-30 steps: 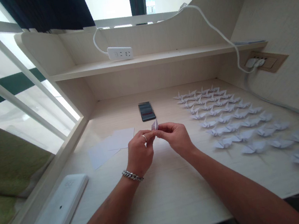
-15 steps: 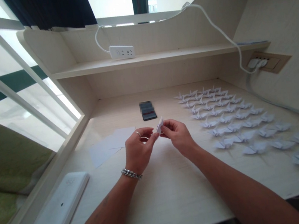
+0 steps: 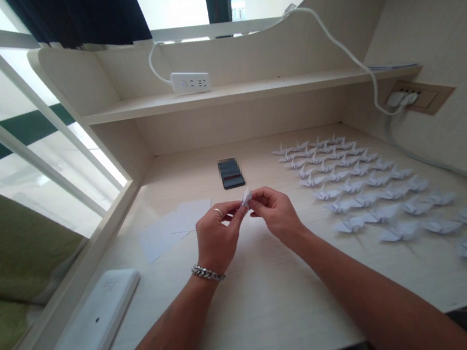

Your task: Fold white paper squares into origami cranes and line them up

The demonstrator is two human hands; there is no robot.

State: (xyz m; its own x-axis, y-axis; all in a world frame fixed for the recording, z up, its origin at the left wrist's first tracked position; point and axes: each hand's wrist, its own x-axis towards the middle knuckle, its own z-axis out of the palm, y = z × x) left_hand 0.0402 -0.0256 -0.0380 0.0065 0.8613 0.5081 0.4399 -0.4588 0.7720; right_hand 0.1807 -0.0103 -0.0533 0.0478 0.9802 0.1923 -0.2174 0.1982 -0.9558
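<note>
Between my two hands, above the middle of the desk, is a small piece of folded white paper (image 3: 246, 197). My left hand (image 3: 220, 233) pinches it from the left with thumb and fingers; a ring and a chain bracelet show on this side. From the right, my right hand (image 3: 278, 212) grips the paper's other edge between thumb and forefinger. The fingers cover much of the paper. Rows of folded white paper cranes (image 3: 353, 185) stand on the desk right of my hands. Flat white paper sheets (image 3: 165, 233) lie to the left.
A dark phone (image 3: 231, 173) lies beyond my hands. At the front left is a long white device (image 3: 82, 341) with a round dark display. A power strip (image 3: 191, 82) rests on the shelf (image 3: 247, 91), and a white cable (image 3: 341, 45) runs to the wall socket (image 3: 420, 96).
The folded paper has turned and tipped lower between my fingers, and its shape looks narrower. My hands have drawn slightly closer together.
</note>
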